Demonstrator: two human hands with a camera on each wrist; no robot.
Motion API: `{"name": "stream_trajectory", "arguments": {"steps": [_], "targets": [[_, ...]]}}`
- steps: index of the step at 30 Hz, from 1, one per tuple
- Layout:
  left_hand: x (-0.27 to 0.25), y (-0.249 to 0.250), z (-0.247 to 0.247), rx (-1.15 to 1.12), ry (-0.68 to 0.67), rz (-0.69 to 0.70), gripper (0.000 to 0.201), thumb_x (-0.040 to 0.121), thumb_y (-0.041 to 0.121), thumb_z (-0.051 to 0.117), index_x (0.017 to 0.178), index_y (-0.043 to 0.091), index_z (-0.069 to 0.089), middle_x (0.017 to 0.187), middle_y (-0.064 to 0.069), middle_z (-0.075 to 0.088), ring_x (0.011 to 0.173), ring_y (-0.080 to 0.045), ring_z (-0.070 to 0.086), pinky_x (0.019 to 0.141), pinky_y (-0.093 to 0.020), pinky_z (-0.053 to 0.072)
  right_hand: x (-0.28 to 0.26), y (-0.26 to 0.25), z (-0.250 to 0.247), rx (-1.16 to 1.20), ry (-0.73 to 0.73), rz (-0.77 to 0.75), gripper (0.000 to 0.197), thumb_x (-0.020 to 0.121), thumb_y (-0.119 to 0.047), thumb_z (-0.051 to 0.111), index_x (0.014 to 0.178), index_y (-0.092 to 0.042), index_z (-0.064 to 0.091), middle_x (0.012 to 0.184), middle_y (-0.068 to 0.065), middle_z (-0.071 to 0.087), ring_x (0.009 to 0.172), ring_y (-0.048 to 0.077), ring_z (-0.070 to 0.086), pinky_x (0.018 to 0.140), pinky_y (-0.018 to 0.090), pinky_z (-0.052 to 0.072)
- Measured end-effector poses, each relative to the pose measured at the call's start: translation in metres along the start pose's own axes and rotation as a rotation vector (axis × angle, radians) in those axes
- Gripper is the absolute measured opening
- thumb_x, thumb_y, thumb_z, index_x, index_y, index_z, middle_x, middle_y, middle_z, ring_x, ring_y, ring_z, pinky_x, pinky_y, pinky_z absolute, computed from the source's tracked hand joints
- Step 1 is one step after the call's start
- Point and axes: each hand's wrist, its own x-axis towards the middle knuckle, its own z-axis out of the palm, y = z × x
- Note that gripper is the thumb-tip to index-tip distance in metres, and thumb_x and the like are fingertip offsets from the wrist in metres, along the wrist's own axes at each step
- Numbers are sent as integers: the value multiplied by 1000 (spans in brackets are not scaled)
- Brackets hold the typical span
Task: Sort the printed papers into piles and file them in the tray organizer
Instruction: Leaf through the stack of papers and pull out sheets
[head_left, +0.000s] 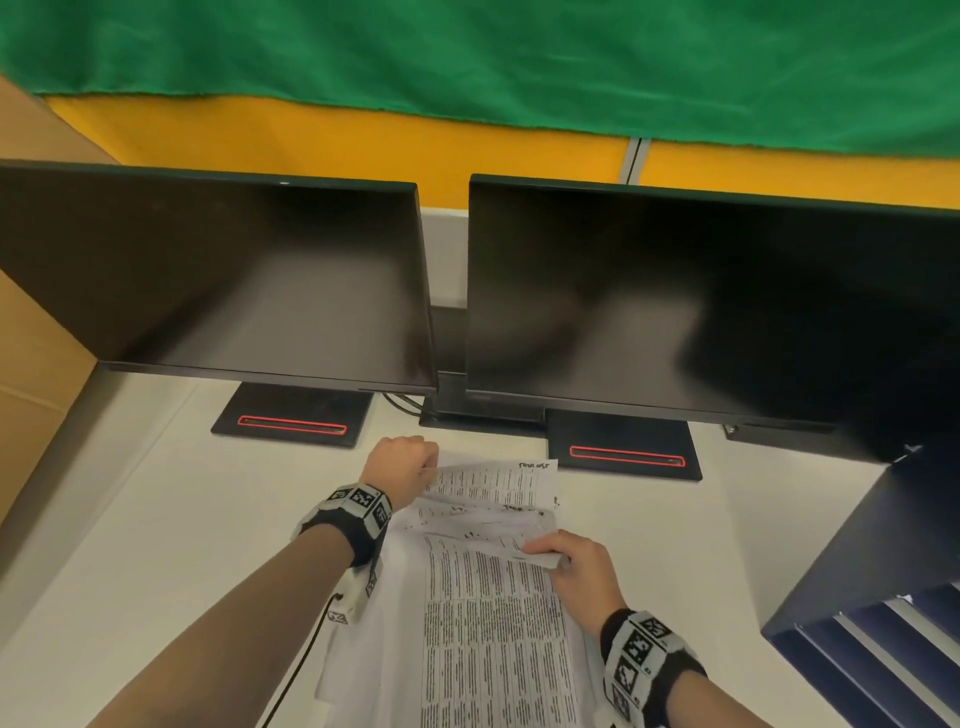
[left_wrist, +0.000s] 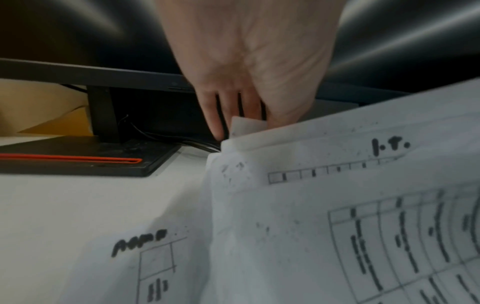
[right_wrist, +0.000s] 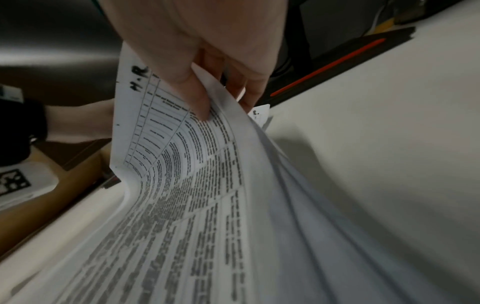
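Printed papers (head_left: 493, 613) fanned on the tabletop (head_left: 156, 519), both hands at their far end.
Their long axis runs 6 to 12 o'clock. Left hand (head_left: 402, 465) pinches the far corner of the upper sheets at 11; right hand (head_left: 576, 571) grips a curled sheaf's edge at 1, thumb on top. Tray organizer (head_left: 857, 597) stands at 3 o'clock, nearer the right hand, which probably carries sheets there.

Left hand (head_left: 402, 462) seemingly pinching; right hand (head_left: 576, 569) fingers curled, gripping.
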Motion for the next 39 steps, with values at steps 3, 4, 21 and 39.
{"name": "stream_trajectory", "arguments": {"steps": [3, 4, 21, 39], "targets": [[-6, -6, 3, -268, -151, -20, 20, 95, 18, 41, 110, 17, 55, 107, -8, 65, 94, -28, 61, 83, -35, 49, 4, 0, 0, 28, 19, 35, 32, 84, 1, 61, 80, -30, 67, 88, -5, 63, 82, 8, 60, 72, 2, 40], [-8, -7, 2, -317, -186, 5, 25, 96, 16, 41, 115, 15, 57, 112, -8, 64, 100, -27, 60, 88, -34, 46, 5, 1, 0, 28, 42, 59, 24, 85, 0, 61, 84, -23, 68, 91, -3, 59, 84, 8, 58, 75, 2, 38], [-7, 3, -7, -415, -358, -146, 37, 98, 28, 34, 77, 12, 59, 118, -9, 59, 102, -24, 57, 93, -30, 41, 12, 10, 1, 164, 59, 99, 36, 80, 2, 65, 79, -33, 71, 89, -10, 70, 88, 10, 63, 73, 5, 44], [-9, -18, 12, -70, -254, -32, 42, 87, 27, 61, 126, 24, 46, 129, -4, 45, 113, -27, 53, 99, -40, 43, 14, -4, -12, 114, -41, 49, 37, 82, -1, 65, 77, -37, 71, 77, -36, 67, 86, -15, 60, 80, 8, 44]]}}
